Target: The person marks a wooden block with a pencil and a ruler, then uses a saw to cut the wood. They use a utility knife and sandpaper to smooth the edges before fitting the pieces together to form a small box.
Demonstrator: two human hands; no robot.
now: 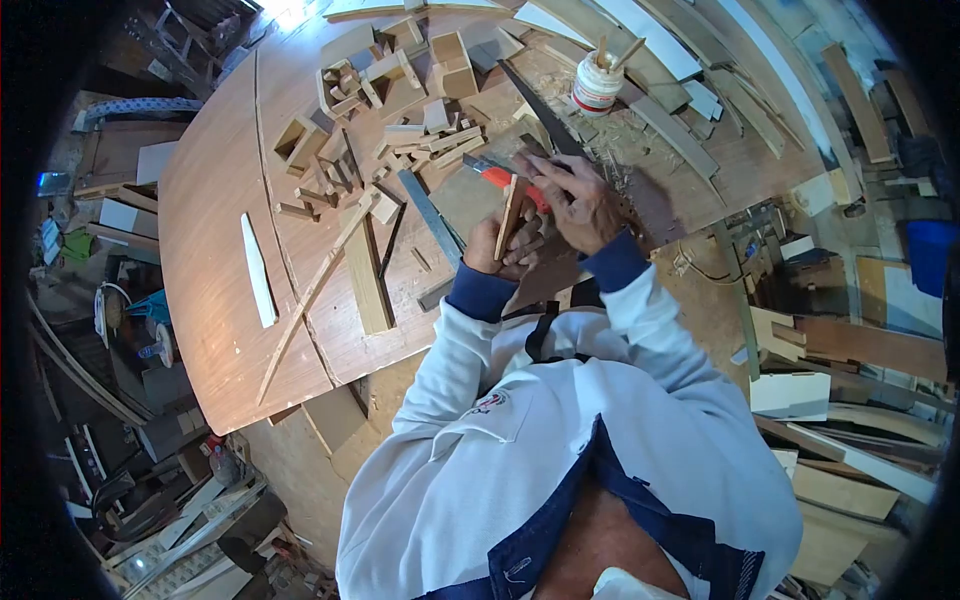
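Note:
My left hand [487, 246] is closed around a small, narrow piece of wood [509, 218], held upright close over the bench. Beside it, my right hand [585, 205] has its fingers stretched out to the left, their tips near the top of the wood piece. Behind the wood lies a red-handled tool [492, 175], partly hidden by my hands. A dark handsaw blade [540, 108] stretches away beyond my right fingers. To the left of my left hand lies a grey straight strip [428, 215].
On the wooden bench [210, 270] are a pile of small offcuts [430, 142], several small wooden boxes [453, 65], a long thin strip [315, 290] and a white tapered piece [257, 270]. A glue jar [597, 85] with sticks in it stands at the back right. Boards [860, 350] are stacked at right.

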